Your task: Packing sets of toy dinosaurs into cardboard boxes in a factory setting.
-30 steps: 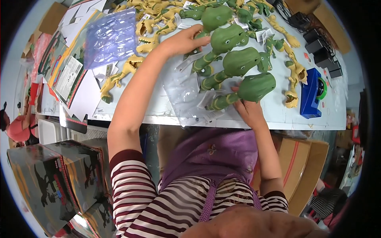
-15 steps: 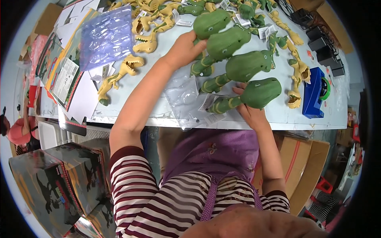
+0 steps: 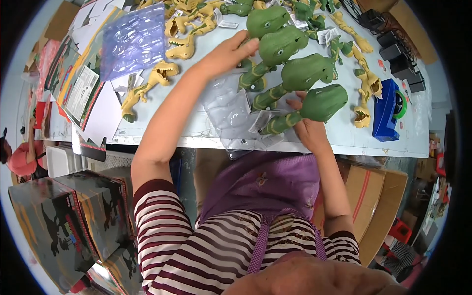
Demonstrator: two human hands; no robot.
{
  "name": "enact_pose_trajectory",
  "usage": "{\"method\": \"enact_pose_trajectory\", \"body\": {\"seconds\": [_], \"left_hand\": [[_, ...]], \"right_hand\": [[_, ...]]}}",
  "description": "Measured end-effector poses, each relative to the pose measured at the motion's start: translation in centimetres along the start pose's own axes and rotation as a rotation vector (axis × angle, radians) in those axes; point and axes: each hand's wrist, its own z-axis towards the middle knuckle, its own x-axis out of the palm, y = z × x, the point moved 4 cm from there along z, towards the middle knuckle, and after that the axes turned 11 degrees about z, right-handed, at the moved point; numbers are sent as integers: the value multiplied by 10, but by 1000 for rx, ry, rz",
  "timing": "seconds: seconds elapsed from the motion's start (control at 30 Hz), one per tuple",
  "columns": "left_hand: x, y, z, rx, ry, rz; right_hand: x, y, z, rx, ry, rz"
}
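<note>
Several green dinosaur toys with long necks and big heads stand in a row; the nearest dinosaur head (image 3: 324,102) leans right. They stand over a clear plastic blister tray (image 3: 228,105) at the table's front edge. My left hand (image 3: 223,58) is at the far end of the row, beside the farthest green dinosaur head (image 3: 267,22), thumb and fingers apart. Under the nearest head is my right hand (image 3: 311,133), its fingers stretched up beside that toy's neck; the head hides part of them. Paper tags hang by the necks.
Yellow dinosaur toys (image 3: 147,91) lie at left, right and back. Another clear tray (image 3: 132,44) rests on printed cards (image 3: 81,98). At right are a blue tape dispenser (image 3: 387,110) and black adapters (image 3: 396,54). Printed boxes (image 3: 54,221) and a carton (image 3: 376,196) flank me below.
The green dinosaurs and both hands shift slightly upward in the picture, along with the table. My left hand has come a little away from the farthest dinosaur's neck.
</note>
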Motion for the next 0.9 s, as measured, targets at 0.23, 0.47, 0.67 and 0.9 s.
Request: {"method": "enact_pose_trajectory", "body": {"seconds": [0.23,0.47,0.67,0.9], "left_hand": [[-25,2,-19,-89,243,538],[-19,-1,-33,-142,105,419],[-26,16,-36,-78,26,447],[-102,45,-37,-270,-395,1178]], "right_hand": [[-2,4,4,10,-9,-8],[3,-12,0,134,-60,77],[-8,-20,-2,148,-130,385],[-7,-13,2,118,-134,202]]}}
